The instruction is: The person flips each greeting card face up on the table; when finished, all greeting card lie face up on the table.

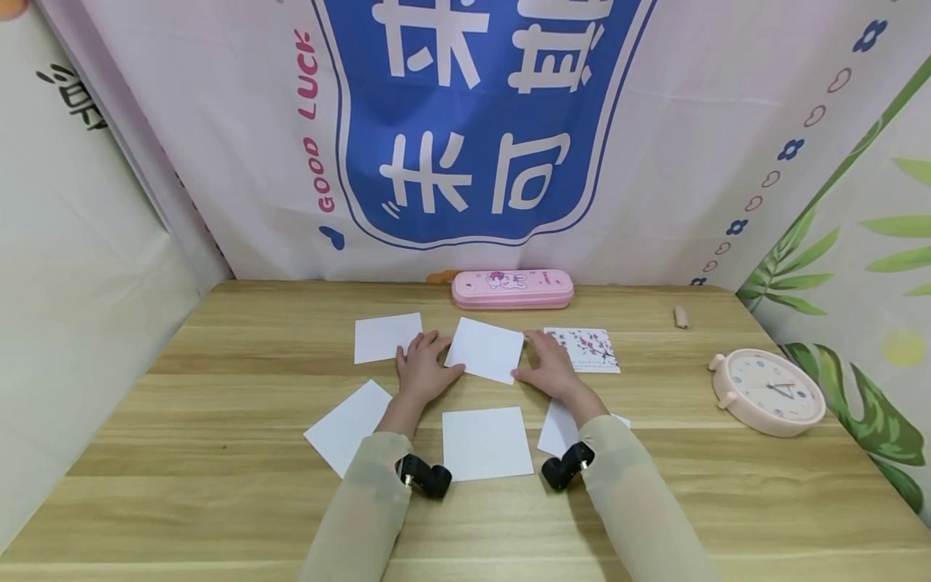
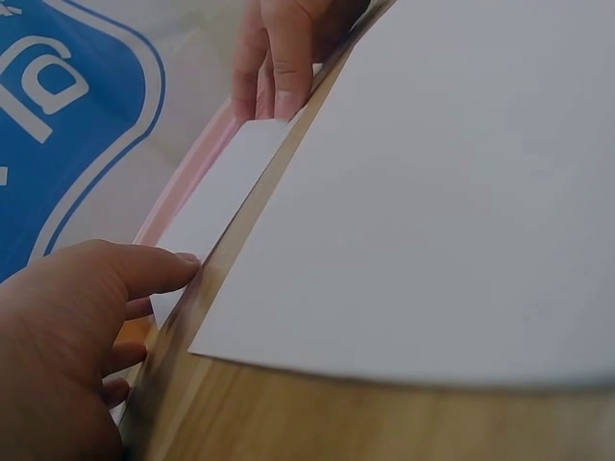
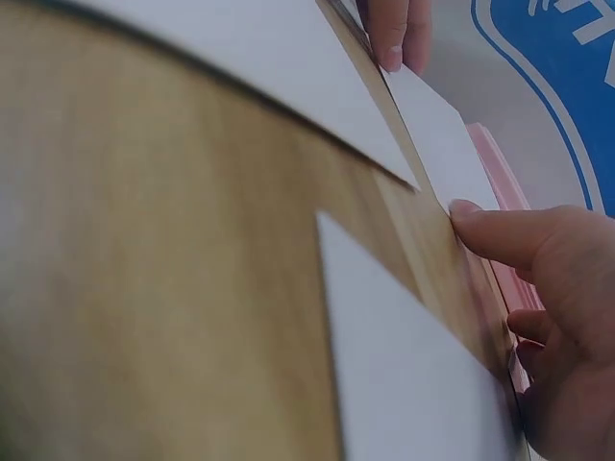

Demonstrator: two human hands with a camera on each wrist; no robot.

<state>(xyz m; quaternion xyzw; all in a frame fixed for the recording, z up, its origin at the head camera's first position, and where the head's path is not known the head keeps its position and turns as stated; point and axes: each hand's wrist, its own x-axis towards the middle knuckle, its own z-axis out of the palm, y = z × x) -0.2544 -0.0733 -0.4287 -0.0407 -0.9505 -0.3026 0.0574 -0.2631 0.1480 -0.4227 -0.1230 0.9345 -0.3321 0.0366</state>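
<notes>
A white square card [image 1: 486, 350] lies slightly turned at the back middle of the table, between both hands. My left hand [image 1: 423, 373] holds it along the left side, the thumb at the near corner and the fingers toward the far edge. On the opposite side, my right hand [image 1: 550, 372] grips it likewise, its thumb [image 3: 480, 219] at the near right corner. Flanking it are a blank card [image 1: 384, 338] and a card with pink blossoms [image 1: 591, 347], the latter partly behind the right hand. Nearer stand three more white cards: left [image 1: 347, 424], middle [image 1: 487, 444] and right [image 1: 557, 430], the last partly covered by the right arm.
A pink pencil case [image 1: 512, 291] sits at the table's back edge against the printed curtain [image 1: 655, 162]. To the right are a round pale clock [image 1: 767, 392] and a small tan piece [image 1: 680, 317]. Wooden tabletop [image 1: 182, 485] shows at the left.
</notes>
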